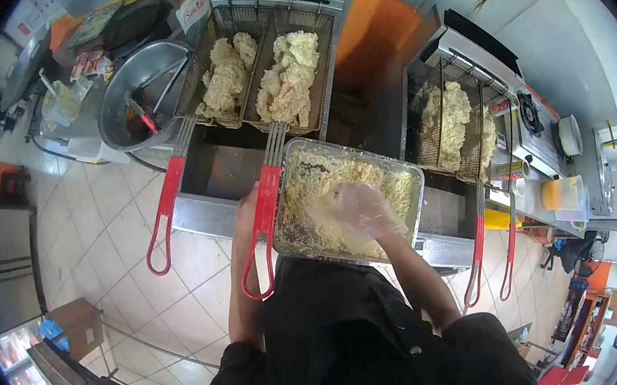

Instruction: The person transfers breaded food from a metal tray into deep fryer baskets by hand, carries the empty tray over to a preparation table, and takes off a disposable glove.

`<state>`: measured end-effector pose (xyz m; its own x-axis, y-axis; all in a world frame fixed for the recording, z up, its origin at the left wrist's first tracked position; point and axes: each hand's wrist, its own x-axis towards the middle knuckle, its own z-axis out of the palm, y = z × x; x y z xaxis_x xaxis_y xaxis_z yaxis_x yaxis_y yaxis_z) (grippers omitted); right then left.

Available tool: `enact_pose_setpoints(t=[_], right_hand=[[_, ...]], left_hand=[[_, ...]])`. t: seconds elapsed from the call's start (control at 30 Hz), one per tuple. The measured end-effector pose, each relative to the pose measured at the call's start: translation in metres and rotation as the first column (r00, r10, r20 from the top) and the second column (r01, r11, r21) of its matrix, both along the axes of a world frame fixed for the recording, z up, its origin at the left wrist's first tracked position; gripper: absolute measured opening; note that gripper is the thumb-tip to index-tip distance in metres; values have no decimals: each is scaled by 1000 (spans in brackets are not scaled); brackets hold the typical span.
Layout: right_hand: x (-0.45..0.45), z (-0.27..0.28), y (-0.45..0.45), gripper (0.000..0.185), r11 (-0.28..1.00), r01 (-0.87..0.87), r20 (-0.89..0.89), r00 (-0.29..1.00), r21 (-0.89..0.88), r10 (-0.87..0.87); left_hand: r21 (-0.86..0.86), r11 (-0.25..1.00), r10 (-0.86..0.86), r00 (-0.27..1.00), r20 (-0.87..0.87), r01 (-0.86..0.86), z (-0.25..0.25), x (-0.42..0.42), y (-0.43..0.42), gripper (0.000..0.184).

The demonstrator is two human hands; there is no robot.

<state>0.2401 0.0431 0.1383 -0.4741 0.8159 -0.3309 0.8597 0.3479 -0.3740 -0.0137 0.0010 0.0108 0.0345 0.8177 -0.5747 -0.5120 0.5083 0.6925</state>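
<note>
A metal tray [355, 260] of pale yellow crumbs stands in front of me at the fryer's edge. My right hand [363, 213], in a clear glove, is over the crumbs and blurred, its fingers smeared by motion. My left hand [249, 197] is at the tray's left side, mostly hidden behind the red handle [267, 197] of a fry basket; its fingers do not show. Just beyond the tray, two wire baskets [239, 49] hold coated pieces [289, 80] with a rough, pale surface.
To the left, a large metal bowl [114, 100] holds tongs with red grips. Two more baskets [431, 131] with coated pieces sit over the right fryer, red handles toward me. A gas burner [530, 113] and an orange-and-white container [560, 194] are farther right. Tiled floor [114, 235] lies lower left.
</note>
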Motion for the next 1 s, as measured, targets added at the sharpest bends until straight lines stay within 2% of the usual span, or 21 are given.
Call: enact_pose_setpoints(t=[0.1, 0.17, 0.27, 0.3, 0.37, 0.4, 0.43, 0.47, 0.53, 0.57, 0.6, 0.63, 0.67, 0.73, 0.77, 0.8, 0.83, 0.9, 0.93, 0.97, 1.0], right_hand=[[24, -2, 2, 49, 986, 5, 247, 968, 168, -47], [51, -33, 0, 50, 984, 135, 206, 966, 117, -157], [66, 3, 0, 59, 953, 295, 2, 955, 75, -296], [77, 0, 2, 59, 952, 304, 35, 952, 29, -305], [100, -5, 7, 61, 942, 333, 96, 940, -50, -328], [95, 24, 5, 50, 933, 355, 198, 920, -51, -339], [109, 21, 5, 39, 983, 94, 354, 924, 158, -146], [131, 11, 4, 28, 933, -203, 538, 843, 296, 12], [148, 37, 9, 14, 905, -129, 362, 932, 406, -30], [155, 63, 15, 14, 945, 249, 85, 959, 210, -272], [153, 100, 21, 15, 820, 572, -172, 807, -9, -565], [166, 116, 30, 24, 953, 181, 167, 960, 243, -225], [179, 132, 39, 36, 853, -278, 514, 858, 442, 13], [224, 152, 66, 30, 930, -118, 417, 908, 348, -41], [264, 131, 87, 23, 823, 415, 58, 880, 387, -471], [324, 112, 110, 21, 825, 441, -188, 897, 352, -399], [347, 120, 130, 19, 802, 223, 114, 934, 555, -339], [383, 130, 156, 25, 745, 512, -120, 849, 427, -515], [385, 144, 165, 31, 686, 637, -235, 769, 352, -594], [391, 161, 165, 39, 531, 821, -208, 568, 209, -797], [398, 165, 160, 45, 545, 775, -139, 607, 321, -782]], left_hand=[[-52, 998, -36, 998, -50, 33, -17, -4, 6, 50], [36, 994, -104, 989, 107, 100, -56, -21, 2, 50], [8, 993, -120, 992, -38, 121, -36, -14, 6, 50], [-35, 993, -113, 982, -149, 109, -20, -10, 4, 51], [26, 990, -130, 979, -159, 136, -22, -12, 0, 56], [39, 991, -118, 980, -160, 126, -32, -12, -2, 58], [51, 992, -109, 981, -158, 118, -31, -9, -2, 59], [21, 985, -162, 966, -203, 170, -29, -10, 0, 63], [70, 997, -35, 999, -30, 37, -35, -5, -1, 45], [86, 996, 26, 998, 57, -31, -38, -6, -1, 37], [81, 997, 13, 996, 90, -20, -41, -9, -3, 39], [78, 997, 0, 992, 124, -10, -47, -12, -2, 42], [77, 997, -10, 987, 159, -2, -53, -15, -1, 45], [-10, 1000, 0, 961, 276, 3, -62, -21, 4, 49], [0, 1000, -16, 980, 197, 16, -66, -21, 3, 52], [7, 999, -32, 993, 115, 31, -63, -19, 3, 55], [23, 999, -42, 990, 138, 39, -64, -20, 2, 55], [44, 997, -64, 982, 180, 57, -69, -23, 1, 55], [-10, 997, -75, 996, 54, 75, -63, -18, 5, 53], [-69, 994, -93, 993, -76, 87, -57, -14, 6, 51], [-130, 987, -119, 971, -208, 93, -49, -13, 6, 49]])
